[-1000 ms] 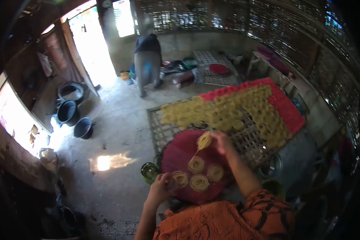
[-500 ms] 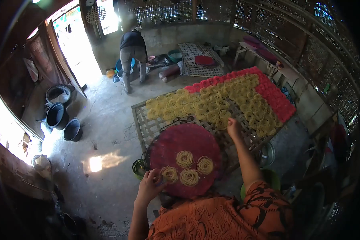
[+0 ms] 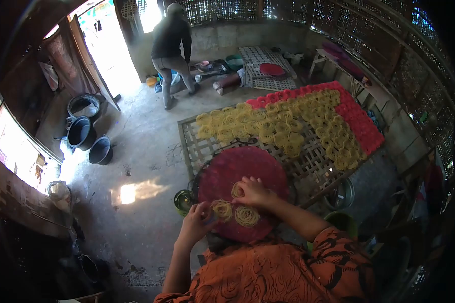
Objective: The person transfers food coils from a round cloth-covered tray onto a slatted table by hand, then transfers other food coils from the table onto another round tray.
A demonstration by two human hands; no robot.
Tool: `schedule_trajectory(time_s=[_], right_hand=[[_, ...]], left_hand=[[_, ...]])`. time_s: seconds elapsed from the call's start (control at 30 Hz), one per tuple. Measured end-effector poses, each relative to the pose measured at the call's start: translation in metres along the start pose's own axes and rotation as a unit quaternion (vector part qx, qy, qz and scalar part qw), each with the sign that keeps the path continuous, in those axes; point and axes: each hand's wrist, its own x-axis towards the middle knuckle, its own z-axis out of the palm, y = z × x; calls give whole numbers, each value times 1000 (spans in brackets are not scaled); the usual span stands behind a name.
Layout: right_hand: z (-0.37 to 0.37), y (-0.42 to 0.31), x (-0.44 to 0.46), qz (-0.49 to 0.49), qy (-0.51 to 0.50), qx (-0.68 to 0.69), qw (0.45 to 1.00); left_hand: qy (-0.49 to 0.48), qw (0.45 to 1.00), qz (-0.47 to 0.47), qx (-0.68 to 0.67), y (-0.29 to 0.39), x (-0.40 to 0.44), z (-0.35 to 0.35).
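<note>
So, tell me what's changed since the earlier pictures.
The right hand carried a nest from over the tray to the rack, let it go, and came back to another nest on the tray. The person behind partly straightened up. The left hand stayed at the tray's left; the buckets stayed put.

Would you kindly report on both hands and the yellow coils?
Right hand over a coil, grip unclear. Left hand beside another coil on red tray. Nothing visibly blocking.
</note>
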Motion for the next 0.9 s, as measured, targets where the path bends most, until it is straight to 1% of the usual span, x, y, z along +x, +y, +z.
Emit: schedule_trajectory(time_s=[0.07,0.1,0.17,0.2,0.23,0.27,0.3,0.33,0.37,0.4,0.43,0.47,0.5,0.57,0.63,0.7,0.77,0.8,0.83,0.9], right_hand=[[0,9,3,4,-39,30,999],[2,11,4,-8,-32,26,999],[8,9,0,-55,22,-48,997],[9,7,0,-66,29,-50,996],[3,-2,-5,-114,60,-98,987],[-1,-5,-8,-160,91,-145,972],[-3,-1,-5,-165,95,-147,971],[-6,5,-2,-69,115,34,990],[-11,12,-2,29,128,215,968],[-22,23,0,94,145,332,927],[-36,38,-2,157,157,443,868],[-31,80,0,203,179,559,784],[-24,123,0,246,196,662,680],[-79,133,-24,215,244,758,565],[-131,133,-42,227,309,738,556],[-144,188,-57,229,320,590,705],[-144,237,-66,249,309,446,802],[-140,254,-67,247,307,421,817],[-139,262,-67,239,306,397,832],[-138,246,-60,285,331,429,791]], left_hand=[[10,1000,16,-4,-5,-1,3],[24,1000,19,1,-3,-1,1],[7,1000,6,-11,1,-3,-1],[7,1000,8,-6,-3,-3,1],[17,1000,9,-3,-3,-4,0],[4,1000,-1,-8,-4,-4,0],[-9,1000,-9,-14,-4,-3,-1],[-16,1000,-9,-14,-6,-3,-1],[-11,1000,-7,-13,-7,-4,-2],[-16,1000,-7,-14,-8,-5,-2],[-22,1000,-7,-15,-7,-5,-3],[-18,999,-19,-27,-3,-5,-4],[-19,999,-20,-28,-5,-5,-2],[-7,999,-24,-34,-10,-5,2],[-5,999,-17,-37,-10,-5,0],[-19,999,-5,-45,-5,-2,-2],[-8,1000,-14,-5,0,0,-4],[1,1000,1,-9,-1,1,-3],[-15,1000,10,-13,-4,2,0],[5,1000,9,-1,-8,3,3]])
